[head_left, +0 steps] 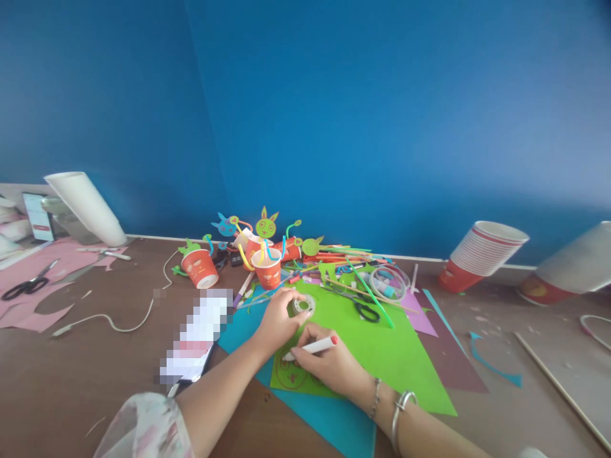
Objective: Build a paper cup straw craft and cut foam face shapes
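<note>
My left hand (281, 318) has its thumb and fingers closed around a small white tape roll (304, 306), which rests on the bright green paper (405, 369). Between the fingers of my right hand (329, 366) is a white marker (312, 347) with a red end. Its tip points down at the paper's near left corner, where a round red line drawing (291, 375) shows beside and partly under my fingers. Blue paper (334, 420) lies beneath the green sheet. Black-handled scissors (366, 312) lie on the green paper, beyond my hands.
Decorated red paper cups (267, 270) stand behind, near a heap of coloured straws (334, 254). A phone (195, 337) lies left of my forearm. Pink paper with scissors (28, 286) is at far left. Stacked cups (482, 254) lean at right. A stick (563, 388) lies far right.
</note>
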The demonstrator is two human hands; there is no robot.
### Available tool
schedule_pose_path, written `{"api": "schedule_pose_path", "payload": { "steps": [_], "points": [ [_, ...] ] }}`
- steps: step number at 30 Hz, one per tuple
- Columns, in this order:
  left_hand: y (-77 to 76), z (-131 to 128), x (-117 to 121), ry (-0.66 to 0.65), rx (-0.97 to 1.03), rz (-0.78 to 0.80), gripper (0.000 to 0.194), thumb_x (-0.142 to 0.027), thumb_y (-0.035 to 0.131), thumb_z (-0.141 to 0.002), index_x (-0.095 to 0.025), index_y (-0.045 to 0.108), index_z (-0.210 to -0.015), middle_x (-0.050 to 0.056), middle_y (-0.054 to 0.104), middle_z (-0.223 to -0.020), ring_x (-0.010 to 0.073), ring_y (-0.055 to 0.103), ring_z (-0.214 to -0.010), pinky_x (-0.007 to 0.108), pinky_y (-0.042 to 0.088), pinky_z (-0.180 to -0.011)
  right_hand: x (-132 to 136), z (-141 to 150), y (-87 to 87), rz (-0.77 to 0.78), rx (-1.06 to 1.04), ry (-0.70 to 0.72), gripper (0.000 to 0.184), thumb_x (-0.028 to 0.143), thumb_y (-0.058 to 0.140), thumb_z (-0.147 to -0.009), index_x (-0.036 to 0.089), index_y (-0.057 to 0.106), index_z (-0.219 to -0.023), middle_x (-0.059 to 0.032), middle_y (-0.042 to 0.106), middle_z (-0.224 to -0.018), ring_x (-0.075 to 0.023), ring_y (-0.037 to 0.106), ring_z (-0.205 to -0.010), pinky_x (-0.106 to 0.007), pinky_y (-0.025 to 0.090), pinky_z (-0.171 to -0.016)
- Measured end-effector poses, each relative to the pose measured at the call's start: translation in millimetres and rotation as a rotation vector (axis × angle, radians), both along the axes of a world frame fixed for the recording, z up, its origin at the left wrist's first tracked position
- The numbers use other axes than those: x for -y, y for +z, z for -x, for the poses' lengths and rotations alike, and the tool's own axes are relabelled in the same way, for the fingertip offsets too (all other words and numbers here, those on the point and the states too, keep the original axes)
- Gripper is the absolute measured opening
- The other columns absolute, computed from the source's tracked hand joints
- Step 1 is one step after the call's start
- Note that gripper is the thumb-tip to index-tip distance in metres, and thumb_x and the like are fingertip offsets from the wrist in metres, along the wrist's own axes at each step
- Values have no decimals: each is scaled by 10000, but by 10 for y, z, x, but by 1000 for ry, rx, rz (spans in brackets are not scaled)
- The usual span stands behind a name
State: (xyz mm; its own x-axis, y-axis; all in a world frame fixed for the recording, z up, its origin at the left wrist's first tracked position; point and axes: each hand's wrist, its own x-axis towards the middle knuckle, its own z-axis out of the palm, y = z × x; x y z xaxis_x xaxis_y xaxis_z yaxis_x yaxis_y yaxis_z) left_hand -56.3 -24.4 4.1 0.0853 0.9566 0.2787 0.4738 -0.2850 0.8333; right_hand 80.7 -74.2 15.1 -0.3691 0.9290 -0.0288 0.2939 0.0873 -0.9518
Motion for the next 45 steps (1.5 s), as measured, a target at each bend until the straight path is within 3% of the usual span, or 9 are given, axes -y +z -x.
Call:
{"api": "schedule_pose_path", "payload": {
  "steps": [4,9,15,20,25,30,33,39,45],
  "points": [
    [-13,4,-15,2,-7,-10,193,-143,668,-670,-198,624,-849,35,610,-962,200,577,-967,360,438,-904,-14,-3,-18,-4,-28,-16,147,235,614,-723,187,518,-623,53,533,-539,-84,410,-473,-208,305,-452],
    [-38,28,-33,-26,-5,-12,214,-149,667,-661,-191,623,-865,36,623,-951,202,590,-922,350,465,-848,-76,-88,-7,140,-305,-84,201,326,615,-728,193,493,-640,29,600,-533,-106,480,-485,-223,327,-487],
    [-32,43,-24,-38,6,-6,226,-176,671,-681,-184,628,-902,50,638,-959,211,596,-910,359,475,-832,-137,-231,36,323,-613,-210,270,346,629,-720,191,443,-600,58,490,-448,-71,372,-421,-212,239,-446],
    [-60,40,-35,-41,26,-20,250,-132,661,-671,-193,620,-909,47,636,-973,201,596,-920,356,482,-835,-238,-392,178,274,-706,-259,314,372,683,-705,195,439,-617,74,443,-473,-68,347,-437,-208,244,-446],
    [-147,34,-80,-30,34,-42,267,-102,625,-656,-174,598,-912,66,639,-975,213,604,-931,373,487,-834,-419,-716,376,58,-595,-431,331,425,688,-713,196,470,-614,76,437,-488,-65,316,-424,-202,237,-419],
    [-203,31,-88,-57,28,-76,351,-113,615,-634,-168,587,-979,82,638,-1011,238,600,-969,413,476,-874,-534,-940,438,-72,-304,-511,304,479,550,-798,190,610,-866,2,610,-596,-138,513,-535,-212,336,-435],
    [-226,43,-86,-38,19,-59,402,-124,615,-622,-175,574,-1019,85,631,-1061,247,591,-1011,427,445,-929,-561,-975,371,-126,-87,-462,326,452,446,-859,188,621,-932,-10,626,-559,-160,537,-503,-233,360,-436],
    [-228,59,-90,-36,-10,12,445,-271,628,-691,-170,524,-1111,104,623,-1098,264,601,-1017,425,458,-905,-470,-911,201,-620,322,-252,215,251,502,-834,196,642,-988,-79,680,-812,-212,617,-702,-311,459,-628],
    [-178,28,-63,-14,-42,-32,462,-278,639,-683,-174,526,-1118,126,586,-1191,299,545,-1134,464,404,-980,-351,-747,175,-538,239,-204,269,308,400,-927,214,582,-1100,-53,691,-799,-196,649,-716,-297,481,-647]
  ]
}}
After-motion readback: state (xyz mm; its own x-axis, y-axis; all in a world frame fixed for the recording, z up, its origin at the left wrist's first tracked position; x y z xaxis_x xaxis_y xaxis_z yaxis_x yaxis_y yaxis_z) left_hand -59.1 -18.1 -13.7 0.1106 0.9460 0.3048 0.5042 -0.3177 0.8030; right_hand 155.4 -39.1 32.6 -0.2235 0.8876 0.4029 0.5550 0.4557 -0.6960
